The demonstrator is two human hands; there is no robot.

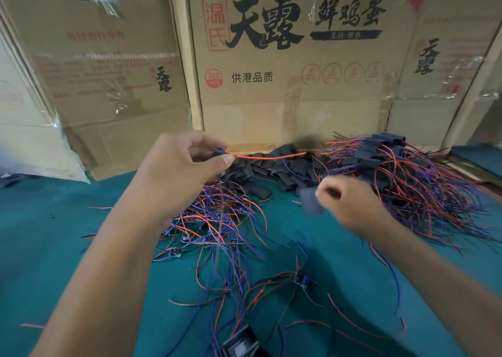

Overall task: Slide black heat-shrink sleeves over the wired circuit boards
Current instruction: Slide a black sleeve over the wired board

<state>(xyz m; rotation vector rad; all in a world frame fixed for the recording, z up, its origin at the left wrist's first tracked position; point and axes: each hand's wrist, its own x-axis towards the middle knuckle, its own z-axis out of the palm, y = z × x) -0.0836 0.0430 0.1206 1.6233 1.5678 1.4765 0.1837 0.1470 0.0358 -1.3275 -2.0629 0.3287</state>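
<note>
Now left hand [187, 161] pinches wire [269, 155]; right hand [350, 204] pinches sleeve [311, 201].

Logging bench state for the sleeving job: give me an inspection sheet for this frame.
Surface: green cloth table, mostly covered in the middle and at right.
Job's things: loose black sleeves heaped at the back; unsleeved wired boards in the centre; sleeved boards pile at right.
Clutter: small black-framed part at the near edge, identity unclear.
Hands: left hand pinches the end of a red wire; right hand, motion-blurred, holds one black sleeve.
Cables: red and blue leads strewn loose towards the near edge.
Surroundings: printed cardboard boxes walling the back of the table.
</note>
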